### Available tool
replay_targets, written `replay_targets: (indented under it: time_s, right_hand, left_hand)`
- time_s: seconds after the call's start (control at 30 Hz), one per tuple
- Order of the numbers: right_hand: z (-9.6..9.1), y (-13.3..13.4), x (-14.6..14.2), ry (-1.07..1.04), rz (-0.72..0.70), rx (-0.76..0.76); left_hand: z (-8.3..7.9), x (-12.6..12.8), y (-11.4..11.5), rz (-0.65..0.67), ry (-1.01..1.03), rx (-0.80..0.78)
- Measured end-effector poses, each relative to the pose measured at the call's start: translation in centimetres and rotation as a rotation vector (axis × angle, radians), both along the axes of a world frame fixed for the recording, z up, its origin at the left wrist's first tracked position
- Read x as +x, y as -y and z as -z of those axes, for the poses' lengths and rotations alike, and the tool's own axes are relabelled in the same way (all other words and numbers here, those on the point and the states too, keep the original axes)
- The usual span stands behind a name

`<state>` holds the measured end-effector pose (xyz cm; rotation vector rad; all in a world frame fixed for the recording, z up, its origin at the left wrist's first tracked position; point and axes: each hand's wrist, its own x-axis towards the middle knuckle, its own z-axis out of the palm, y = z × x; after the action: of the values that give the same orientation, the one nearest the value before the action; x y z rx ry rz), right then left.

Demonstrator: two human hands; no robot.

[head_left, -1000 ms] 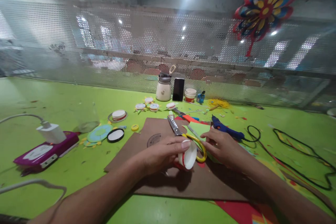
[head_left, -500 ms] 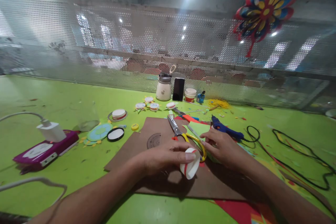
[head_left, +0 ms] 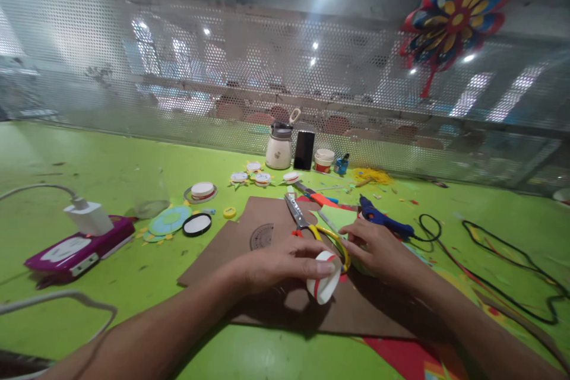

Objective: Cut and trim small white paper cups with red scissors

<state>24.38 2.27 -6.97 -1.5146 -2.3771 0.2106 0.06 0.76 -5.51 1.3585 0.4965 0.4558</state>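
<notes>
Two hands at work over a brown cardboard sheet (head_left: 214, 261) on the green counter (head_left: 133, 285), near the middle. Left hand (head_left: 276, 264): fingers pinching a small white paper cup (head_left: 324, 285) with a red stripe, tipped on its side, seemingly held just off the sheet, mouth turned toward the near right. Right hand (head_left: 378, 249): fingers stretched loose and flat just right of the cup, tips beside the yellow loop of the scissors (head_left: 296, 214), closed on nothing visible; hard to tell whether touching the handle. Likely trouble, as a judgement: squeezing too hard and denting or folding the thin cup wall, or loosening the pinch and letting the cup roll across the sheet toward the near edge. Also risky: reaching for the scissors without looking, blades lying close to both hands and pointing far-left, so nicking a fingertip or snagging the cup rim. Just beyond the right hand, a blue glue gun (head_left: 383, 222) with its black cord (head_left: 416, 236) looping away right; possible burn from brushing the nozzle, if hot, or catching the cord with the forearm and dragging the gun over the paper pieces.
</notes>
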Motion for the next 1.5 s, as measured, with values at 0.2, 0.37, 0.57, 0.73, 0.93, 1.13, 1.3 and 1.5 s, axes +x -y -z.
replay_targets:
  time_s: [0.2, 0.37, 0.57, 0.73, 0.93, 1.13, 1.3, 1.5]
  right_hand:
    - [0.39, -0.17, 0.24, -0.017, -0.001, 0.004]
    - [0.36, -0.02, 0.26, -0.022, -0.001, -0.003]
    - [0.43, -0.04, 0.3, -0.019, -0.008, -0.017]
    - [0.46, -0.03, 0.28, -0.016, -0.013, -0.015]
    - [0.35, -0.08, 0.26, -0.003, -0.017, -0.019]
    - [0.5, -0.11, 0.24, -0.005, -0.005, -0.01]
    - [0.6, -0.29, 0.22, -0.005, -0.012, -0.002]
    - [0.7, -0.32, 0.19, -0.041, -0.023, 0.026]
  left_hand:
    - [0.05, -0.16, 0.13, -0.004, 0.007, 0.064]
    - [-0.31, -0.05, 0.43, 0.055, 0.015, 0.016]
    - [0.1, 0.26, 0.72, 0.105, 0.068, -0.085]
    - [0.01, 0.29, 0.65, 0.087, 0.071, -0.079]
    - [-0.24, 0.22, 0.33, 0.112, 0.055, -0.06]
    - [-0.02, 0.21, 0.39, 0.11, 0.046, -0.068]
    - [-0.09, 0.26, 0.35, 0.105, 0.056, -0.067]
    - [-0.19, 0.15, 0.48, 0.098, 0.039, -0.059]
